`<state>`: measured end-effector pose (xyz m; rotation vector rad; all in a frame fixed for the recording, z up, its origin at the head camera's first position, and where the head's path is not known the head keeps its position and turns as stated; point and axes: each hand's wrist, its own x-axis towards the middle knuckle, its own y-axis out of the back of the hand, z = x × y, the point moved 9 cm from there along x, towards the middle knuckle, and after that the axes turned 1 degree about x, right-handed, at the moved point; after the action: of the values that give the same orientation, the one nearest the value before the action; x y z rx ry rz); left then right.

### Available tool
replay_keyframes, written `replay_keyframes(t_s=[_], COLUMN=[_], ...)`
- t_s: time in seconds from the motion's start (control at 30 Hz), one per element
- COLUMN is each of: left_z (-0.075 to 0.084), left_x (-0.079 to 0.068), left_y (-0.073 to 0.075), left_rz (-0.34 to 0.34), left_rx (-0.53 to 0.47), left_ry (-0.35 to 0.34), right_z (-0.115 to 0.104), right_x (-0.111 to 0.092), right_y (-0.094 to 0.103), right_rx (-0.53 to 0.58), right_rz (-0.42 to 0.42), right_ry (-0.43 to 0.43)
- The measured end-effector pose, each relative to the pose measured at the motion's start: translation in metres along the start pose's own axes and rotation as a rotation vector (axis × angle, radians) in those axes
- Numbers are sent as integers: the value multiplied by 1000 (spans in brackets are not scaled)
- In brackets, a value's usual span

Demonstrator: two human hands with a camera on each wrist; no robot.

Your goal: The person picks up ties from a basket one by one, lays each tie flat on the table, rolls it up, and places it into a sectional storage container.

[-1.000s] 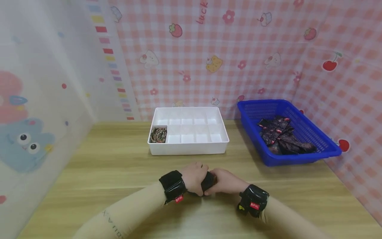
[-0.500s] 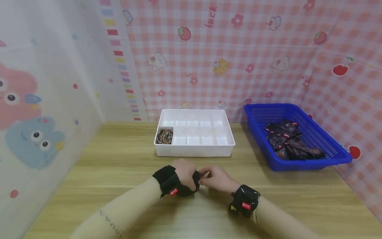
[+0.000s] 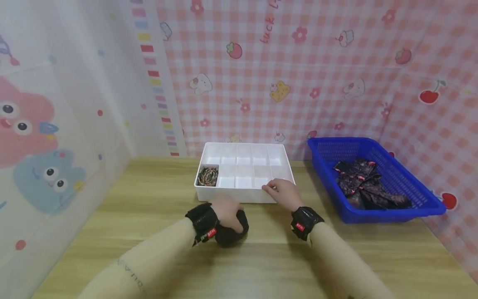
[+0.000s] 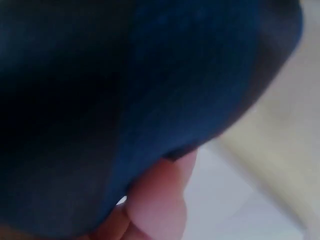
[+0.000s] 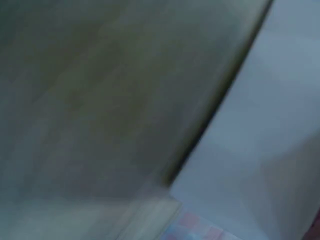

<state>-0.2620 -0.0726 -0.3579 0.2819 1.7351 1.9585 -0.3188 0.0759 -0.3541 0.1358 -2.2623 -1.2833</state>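
My left hand [image 3: 226, 212] grips a dark, rounded cloth bundle [image 3: 233, 232] low over the table, in front of the white divided box [image 3: 239, 194]. Close up in the left wrist view, the bundle [image 4: 185, 75] looks blue-black and fills most of the picture, with fingertips [image 4: 159, 197] under its edge. My right hand [image 3: 285, 194] is at the front right of the box, fingers bent, fingertips overlapping its front rim in the head view. Whether those fingers hold anything I cannot tell. The box's side wall [image 5: 260, 120] shows in the right wrist view, without the fingers.
A coiled, patterned fabric roll [image 3: 208, 177] sits in the box's front-left compartment. To the right, a blue mesh basket [image 3: 396, 216] holds dark, crumpled pieces with red marks [image 3: 367, 185]. Checked and cartoon-print sheets [image 3: 242, 83] wall in the wooden table [image 3: 157, 187].
My right hand has left the dark cloth bundle and moved forward and right to the box's front rim. My left hand still holds the bundle, now left of where it was at first.
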Motion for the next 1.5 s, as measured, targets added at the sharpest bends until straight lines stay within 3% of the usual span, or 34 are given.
replay_keyframes(t_s=[0.07, 0.2, 0.27, 0.33, 0.5, 0.57, 0.77, 1.0, 1.17, 1.3, 1.5], left_z=[-19, -68, -88, -101, -113, -112, -103, -102, -95, -94, -99], left_x=[9, 31, 39, 44, 47, 47, 60, 86, 99, 108, 118], left_y=[25, 74, 86, 90, 84, 81, 77, 63, 55, 50, 35], left_rz=[23, 168, 241, 286, 323, 313, 259, 226, 173, 151, 166], left_rx=[-139, -429, -516, -531, -410, -358, -216, -150, -39, 58, 141], left_ry=[27, 145, 216, 289, 439, 464, 455, 476, 488, 450, 307], right_z=[2, -2, -4, -4, -9, -11, -8, -4, 0, 2, 4], right_x=[-3, -4, -4, -4, -3, -2, -1, -1, -4, -6, -7], right_y=[-4, -8, -10, -12, -13, -11, -2, 1, 1, 0, -6], right_rx=[-28, -104, -118, -120, -117, -116, -136, -137, -164, -174, -188], right_rz=[-6, 9, 6, -1, 1, 6, 28, -3, 6, 13, -21], right_ry=[0, 34, 32, 20, 15, 22, 16, -4, 1, 2, -6])
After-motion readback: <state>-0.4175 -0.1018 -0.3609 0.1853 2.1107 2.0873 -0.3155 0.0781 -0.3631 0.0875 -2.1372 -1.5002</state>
